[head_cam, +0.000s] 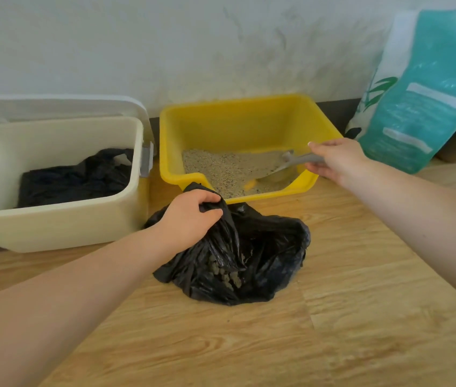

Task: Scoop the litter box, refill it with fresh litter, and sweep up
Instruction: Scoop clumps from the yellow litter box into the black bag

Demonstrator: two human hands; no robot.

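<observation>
Fingers: the right hand (335,160) grips the grey scoop (282,167) handle; the left hand (190,216) bunches the black bag (263,255) rim.
Litter box: yellow litter box (235,121) on the wooden floor (333,317), against the wall, thin litter inside.
Bag: just in front, clumps visible.
Risk: a half-closed bag mouth may spill scooped litter onto the floor.
Beyond: cream bin (53,219) left, teal litter sack (430,93) right.

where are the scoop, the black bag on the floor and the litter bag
scoop (296,161), head view, on its grey handle near the right hand
black bag (271,247), head view, on its crumpled right side
litter bag (428,90), head view, on its teal front
</observation>
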